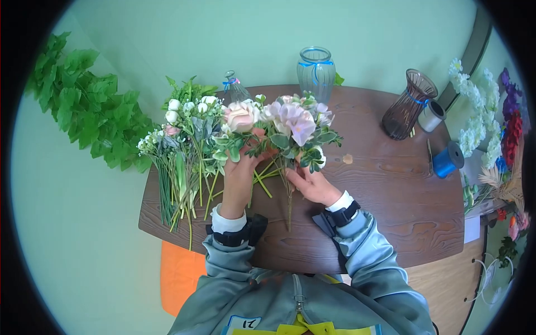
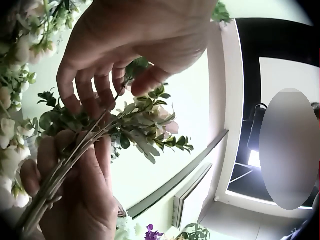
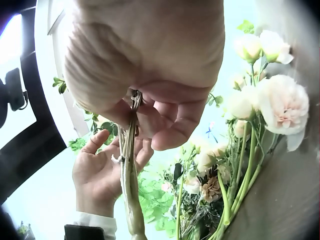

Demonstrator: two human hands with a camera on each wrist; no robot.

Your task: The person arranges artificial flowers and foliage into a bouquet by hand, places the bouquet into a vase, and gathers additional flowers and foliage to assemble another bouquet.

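Observation:
A bouquet of artificial flowers, with a pale pink rose [image 1: 241,116], lilac blooms [image 1: 296,124] and small green leaves, is held upright above the table. My right hand [image 1: 316,186] grips its bundled brown stems [image 1: 290,207], whose lower ends hang below the fingers. Opposite, my left hand [image 1: 239,177] is raised under the flower heads, fingers loosely bent beside the leaves and upper stems. The left wrist view shows a green leaf [image 2: 136,69] and a thin stem between its thumb and fingers. In the right wrist view, that thumb stands apart from the fingers.
More cut flowers [image 1: 181,145] with green stems lie on the table's left. At the back stand a small glass bottle [image 1: 237,90] and a clear vase [image 1: 315,75]. A dark ribbed vase [image 1: 408,106], a white spool [image 1: 431,116] and a blue ribbon spool [image 1: 448,160] are at right.

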